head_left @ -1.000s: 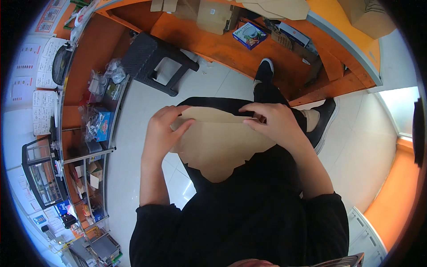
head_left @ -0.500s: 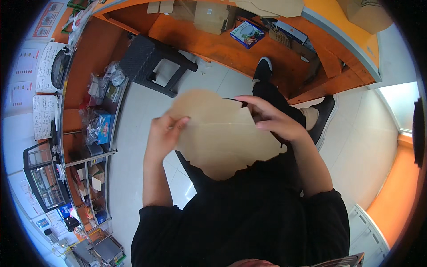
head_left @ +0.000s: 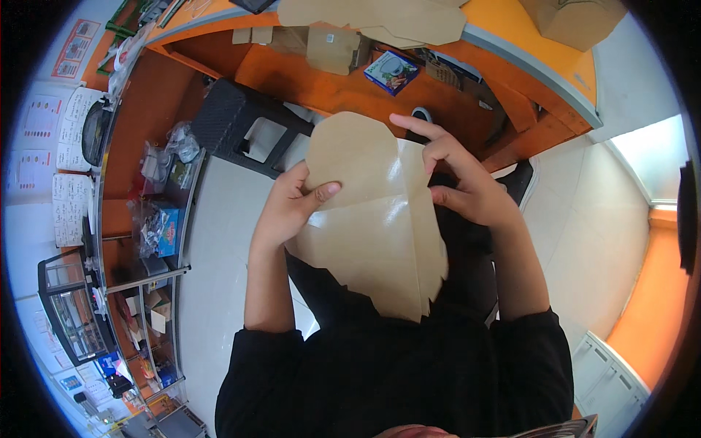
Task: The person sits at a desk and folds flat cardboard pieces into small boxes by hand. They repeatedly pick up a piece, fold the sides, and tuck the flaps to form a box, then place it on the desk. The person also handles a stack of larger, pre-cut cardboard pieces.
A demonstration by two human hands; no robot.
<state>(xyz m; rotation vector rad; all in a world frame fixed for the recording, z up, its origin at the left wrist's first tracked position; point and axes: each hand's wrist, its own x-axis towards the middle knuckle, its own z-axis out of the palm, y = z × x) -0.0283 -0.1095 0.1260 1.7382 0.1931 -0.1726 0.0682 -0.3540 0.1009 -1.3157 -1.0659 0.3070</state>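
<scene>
A brown kraft paperboard sheet, cut with rounded flaps at its far end and jagged tabs at its near end, is held above my lap. Light glints off its surface, and a lengthwise crease sets off a panel along its right side. My left hand pinches the left edge, thumb on top and the other fingers underneath. Beside the right edge is my right hand, its forefinger stretched out and the other fingers bent. Its thumb tip is at the panel's edge, apart from the fingers.
Ahead stands an orange workbench, with more kraft sheets on top and a blue box on its lower shelf. A black stool is at the far left. Shelving holding bagged goods runs along the left.
The sheet has turned so its rounded end points away, and its right panel now shows a lengthwise crease. My right forefinger has stretched out. My view has shifted slightly.
</scene>
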